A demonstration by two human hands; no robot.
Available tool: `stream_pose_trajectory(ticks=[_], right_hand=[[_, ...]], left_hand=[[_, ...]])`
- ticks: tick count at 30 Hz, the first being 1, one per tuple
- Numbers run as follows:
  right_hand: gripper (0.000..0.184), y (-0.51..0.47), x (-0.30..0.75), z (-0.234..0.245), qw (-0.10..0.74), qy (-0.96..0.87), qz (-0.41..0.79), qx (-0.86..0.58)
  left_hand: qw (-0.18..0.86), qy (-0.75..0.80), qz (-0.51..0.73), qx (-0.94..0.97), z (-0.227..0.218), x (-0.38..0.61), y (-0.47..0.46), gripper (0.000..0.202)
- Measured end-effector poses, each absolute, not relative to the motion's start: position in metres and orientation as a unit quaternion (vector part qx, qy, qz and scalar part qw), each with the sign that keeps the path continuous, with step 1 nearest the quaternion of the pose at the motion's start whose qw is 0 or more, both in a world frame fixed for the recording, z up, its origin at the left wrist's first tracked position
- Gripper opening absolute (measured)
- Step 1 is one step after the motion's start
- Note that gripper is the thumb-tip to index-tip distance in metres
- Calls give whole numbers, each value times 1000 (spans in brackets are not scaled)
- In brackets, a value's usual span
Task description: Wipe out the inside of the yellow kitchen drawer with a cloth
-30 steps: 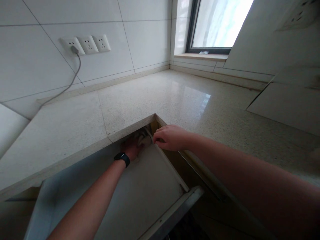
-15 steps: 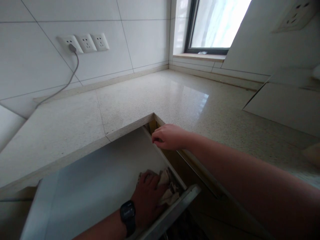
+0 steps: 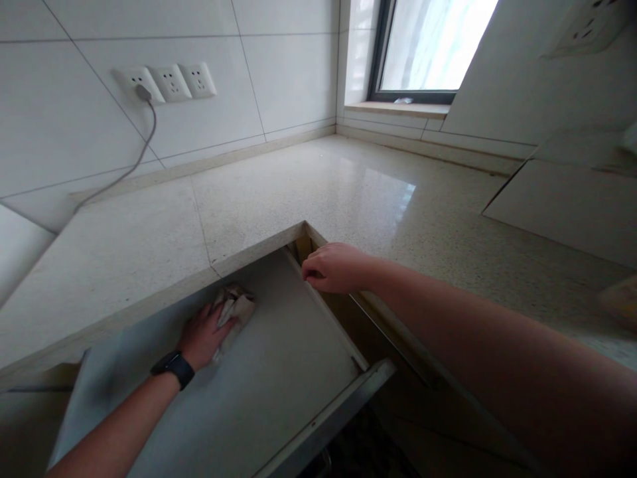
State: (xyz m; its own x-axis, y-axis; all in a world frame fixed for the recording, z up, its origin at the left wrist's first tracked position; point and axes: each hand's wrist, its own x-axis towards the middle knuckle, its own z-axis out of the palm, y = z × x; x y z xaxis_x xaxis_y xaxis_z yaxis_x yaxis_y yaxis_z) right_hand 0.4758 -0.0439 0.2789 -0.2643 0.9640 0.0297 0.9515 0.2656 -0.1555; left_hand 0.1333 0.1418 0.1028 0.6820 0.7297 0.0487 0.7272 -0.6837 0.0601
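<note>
My left hand [image 3: 205, 335], with a black watch [image 3: 173, 369] on the wrist, presses a crumpled beige cloth [image 3: 237, 307] onto the floor of a pulled-out drawer [image 3: 283, 372]. Its fingers lie over the cloth, near the back of the drawer under the counter edge. At the drawer's right side wall, close to the counter's inner corner, my right hand [image 3: 331, 269] is curled with its fingers bent in. Whether those fingers grip the wall's edge is hidden from this side.
A speckled stone countertop [image 3: 279, 192] surrounds the drawer and turns a corner. Wall sockets [image 3: 172, 83] hold a plug with a grey cable [image 3: 134, 166] running down left. A window [image 3: 423, 53] stands at the back right, and a white panel [image 3: 557, 206] rests on the counter at right.
My left hand has swept the cloth from the drawer's front right corner back and left toward the rear. My right hand stays in the same place.
</note>
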Motion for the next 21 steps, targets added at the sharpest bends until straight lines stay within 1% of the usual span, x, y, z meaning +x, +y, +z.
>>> stream_pose_trajectory(ticks=[2, 5, 9, 15, 18, 21], right_hand=[[25, -44, 475, 278, 53, -794, 49, -604], [25, -44, 474, 278, 47, -797, 43, -601], [24, -43, 473, 278, 39, -794, 38, -605], [24, -42, 472, 277, 19, -799, 26, -601], [23, -42, 472, 276, 18, -799, 20, -601], [22, -41, 473, 274, 23, -799, 23, -601]], left_hand=[[9, 399, 35, 916, 100, 116, 142, 56], [-2, 377, 23, 926, 97, 102, 112, 57], [45, 263, 24, 964, 99, 105, 49, 57], [135, 135, -2, 982, 119, 149, -12, 57], [158, 112, -7, 981, 127, 180, -20, 58], [158, 105, 5, 982, 128, 211, -24, 58]])
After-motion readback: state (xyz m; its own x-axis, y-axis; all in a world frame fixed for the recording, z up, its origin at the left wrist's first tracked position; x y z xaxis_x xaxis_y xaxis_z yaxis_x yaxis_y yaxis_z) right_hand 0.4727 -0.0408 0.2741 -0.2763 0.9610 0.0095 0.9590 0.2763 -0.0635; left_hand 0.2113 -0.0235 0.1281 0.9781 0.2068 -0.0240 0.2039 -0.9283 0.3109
